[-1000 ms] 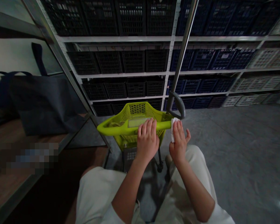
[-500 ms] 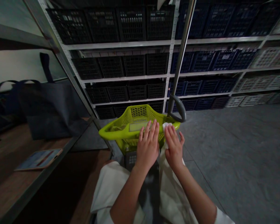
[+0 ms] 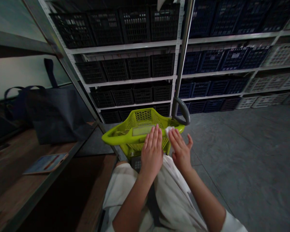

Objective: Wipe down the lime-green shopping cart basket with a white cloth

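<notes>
A lime-green plastic basket (image 3: 120, 138) stands in front of my knees, with lattice sides and a pale panel (image 3: 140, 130) on its near rim. My left hand (image 3: 152, 149) lies flat on that rim, fingers stretched out and close together, with nothing held. Over the rim's right part, my right hand (image 3: 180, 149) presses a crumpled white wipe (image 3: 168, 130) under its fingertips, thumb held away. Most of the wipe is hidden by the fingers. A grey loop handle (image 3: 185, 111) stands at the basket's right corner, just beyond my right hand.
A metal pole (image 3: 184, 48) rises behind the handle. White shelving (image 3: 125, 46) carries black crates (image 3: 138, 67), blue crates (image 3: 211, 61) and pale crates (image 3: 258, 82). On the left, a wooden shelf (image 3: 12, 190) holds a dark bag (image 3: 58, 116) and a tablet-like flat item (image 3: 47, 162). Grey floor (image 3: 251, 154) lies right.
My right hand and the white wipe have shifted slightly left along the rim. The left hand stays about where it was. My right leg has moved inward, and the view has shifted a little.
</notes>
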`<state>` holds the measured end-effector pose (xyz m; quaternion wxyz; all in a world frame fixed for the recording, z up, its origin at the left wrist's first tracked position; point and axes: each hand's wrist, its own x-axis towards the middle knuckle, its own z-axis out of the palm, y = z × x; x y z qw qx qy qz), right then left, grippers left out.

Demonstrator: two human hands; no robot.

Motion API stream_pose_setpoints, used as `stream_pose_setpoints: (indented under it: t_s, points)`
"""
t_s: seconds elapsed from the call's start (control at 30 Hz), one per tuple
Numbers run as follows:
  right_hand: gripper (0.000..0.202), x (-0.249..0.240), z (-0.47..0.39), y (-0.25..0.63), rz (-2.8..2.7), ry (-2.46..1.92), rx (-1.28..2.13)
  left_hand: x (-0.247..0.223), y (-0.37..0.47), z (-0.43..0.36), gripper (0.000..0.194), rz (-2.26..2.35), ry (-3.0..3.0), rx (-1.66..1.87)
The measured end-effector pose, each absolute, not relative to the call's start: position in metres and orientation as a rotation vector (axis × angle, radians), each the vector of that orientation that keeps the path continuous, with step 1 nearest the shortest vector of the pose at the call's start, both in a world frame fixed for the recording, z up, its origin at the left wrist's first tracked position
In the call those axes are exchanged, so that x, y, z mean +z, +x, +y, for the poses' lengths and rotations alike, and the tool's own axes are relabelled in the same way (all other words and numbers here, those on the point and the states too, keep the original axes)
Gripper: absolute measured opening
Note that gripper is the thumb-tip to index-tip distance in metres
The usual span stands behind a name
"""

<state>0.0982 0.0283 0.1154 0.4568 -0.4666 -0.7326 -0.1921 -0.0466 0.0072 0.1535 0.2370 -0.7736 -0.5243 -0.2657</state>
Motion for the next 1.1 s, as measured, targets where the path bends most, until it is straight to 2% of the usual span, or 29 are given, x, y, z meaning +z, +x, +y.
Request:
stream_pose_setpoints:
  t_s: [0.13,0.33,0.53,0.73,0.93,1.1]
  points:
    - [0.097,0.115,0.033,0.103,-1.604,-1.265,-0.453,0.153,-0.044,0.006,0.07,-1.453,-2.124,-0.738]
    - [0.093,0.112,0.026,0.089,-1.906,-1.052,-0.457,0.152,-0.045,0.007,0.068,-1.468,-2.102,-0.726]
    - [0.096,0.111,0.037,0.102,-1.552,-1.269,-0.401,0.152,-0.044,0.006,0.073,-1.473,-2.125,-0.748]
    - [0.093,0.113,0.027,0.087,-1.884,-1.035,-0.437,0.15,-0.043,0.007,0.07,-1.474,-2.1,-0.78]
    - [0.095,0.113,0.036,0.101,-1.58,-1.254,-0.422,0.148,-0.043,0.008,0.073,-1.473,-2.121,-0.801]
    - [0.092,0.112,0.025,0.088,-1.879,-1.089,-0.437,0.146,-0.044,0.009,0.07,-1.463,-2.108,-0.808]
